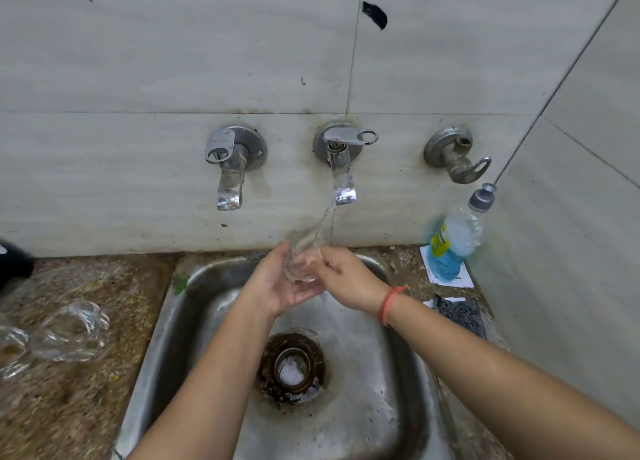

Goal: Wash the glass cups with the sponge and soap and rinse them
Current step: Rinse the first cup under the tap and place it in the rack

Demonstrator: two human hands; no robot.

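A clear glass cup [300,262] is held over the steel sink [374,407] under water running from the middle tap [341,168]. My left hand [277,283] cups the glass from below and the left, fingers curled round it. My right hand [346,279] grips the glass from the right, fingers at its rim. Two more glass cups [71,331] lie on the counter at the left. A bottle of blue dish soap [453,241] stands at the back right. A dark sponge [462,312] lies on the counter right of the sink.
A second tap [230,168] is on the wall at the left, and a third valve [457,158] at the right. The sink drain [292,367] is rusty. A dark object [14,263] sits at the far left counter edge. Tiled walls close the back and right.
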